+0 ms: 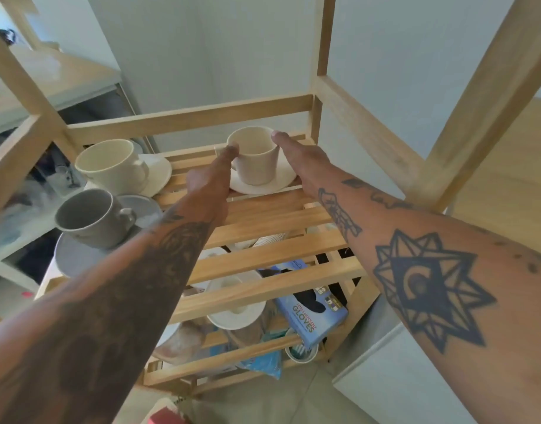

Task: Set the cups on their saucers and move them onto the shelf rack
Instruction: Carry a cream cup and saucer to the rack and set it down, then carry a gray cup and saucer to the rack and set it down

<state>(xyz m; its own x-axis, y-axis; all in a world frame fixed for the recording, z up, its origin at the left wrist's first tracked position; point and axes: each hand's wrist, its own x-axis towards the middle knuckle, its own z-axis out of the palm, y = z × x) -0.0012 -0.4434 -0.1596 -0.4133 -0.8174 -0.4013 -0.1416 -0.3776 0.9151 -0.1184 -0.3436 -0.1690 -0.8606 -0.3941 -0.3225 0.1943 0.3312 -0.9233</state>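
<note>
A cream cup [257, 160] stands on a cream saucer [263, 186] at the back of the wooden shelf rack's slatted shelf [263, 221]. My left hand [215, 169] touches the cup's left side at the handle. My right hand [303, 156] lies against its right side, a fingertip at the rim, and covers the saucer's right edge. On the shelf's left stand another cream cup [110, 166] on its saucer [159, 172] and a grey cup [88, 215] on a grey saucer [73, 258].
Rack posts [483, 96] rise on both sides and a rail [186, 116] crosses behind the cups. The lower shelf holds a white saucer [235, 319], a blue gloves box [312, 313] and paper cups [269, 240]. A white cabinet [401, 377] stands at the right.
</note>
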